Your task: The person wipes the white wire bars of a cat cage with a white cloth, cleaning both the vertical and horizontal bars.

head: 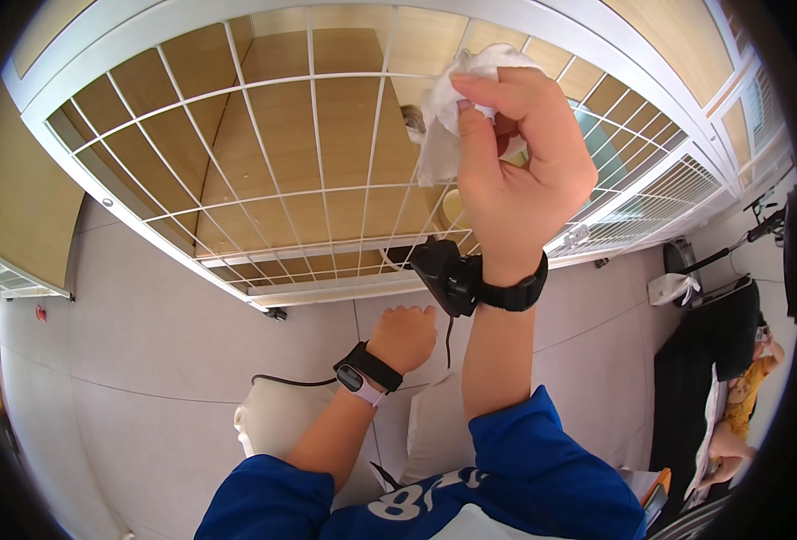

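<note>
My right hand (523, 152) is raised at the upper right of centre, its thumb and fingers pinching a crumpled white tissue or thin cloth (442, 118). The tissue lies at the white wire grid (314, 128) of a wood-panelled pet cage, partly covering the bars. A black device is strapped to that wrist. Lower down, my left hand (404, 337) hangs in front of the cage with curled fingers and nothing visible in it; a black strap and a fitness band circle its wrist. Behind the bars, a small furry patch (413, 121) shows beside the tissue, mostly hidden.
Inside the cage are a wooden box panel (304, 142) and a round yellowish object (454, 208). The cage stands on castors (276, 314) over a tiled floor. Another cabinet (21, 169) is at left. At far right, a person in yellow (742, 398) lies on a dark bed or couch (682, 364).
</note>
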A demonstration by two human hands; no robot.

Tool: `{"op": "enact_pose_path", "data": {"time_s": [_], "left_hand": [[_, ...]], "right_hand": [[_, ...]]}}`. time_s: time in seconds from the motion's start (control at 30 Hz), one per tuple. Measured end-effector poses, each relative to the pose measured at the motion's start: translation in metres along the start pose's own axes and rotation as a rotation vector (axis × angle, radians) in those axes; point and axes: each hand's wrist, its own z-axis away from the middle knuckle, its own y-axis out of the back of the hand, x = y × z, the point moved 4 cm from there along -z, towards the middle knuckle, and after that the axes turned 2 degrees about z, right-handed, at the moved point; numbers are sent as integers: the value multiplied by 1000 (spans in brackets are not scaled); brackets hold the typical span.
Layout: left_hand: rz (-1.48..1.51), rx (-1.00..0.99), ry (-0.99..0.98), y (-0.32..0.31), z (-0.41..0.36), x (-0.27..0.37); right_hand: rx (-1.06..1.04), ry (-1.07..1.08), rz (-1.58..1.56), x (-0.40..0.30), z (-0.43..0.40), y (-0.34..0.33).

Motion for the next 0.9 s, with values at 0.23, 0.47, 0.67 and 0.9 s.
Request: {"op": "enact_pose_path", "data": {"time_s": [0.23, 0.47, 0.67, 0.9], "left_hand": [[11, 37, -18, 0, 2, -3], [-6, -5, 1, 3, 2, -2], [30, -53, 1, -3, 1, -3], [66, -26, 7, -3, -2, -4]], "right_hand": [[136, 230, 178, 1, 4, 8], [143, 158, 86, -5, 4, 1], [112, 224, 116, -4, 2, 5], [269, 214, 217, 5, -7, 48]]}}
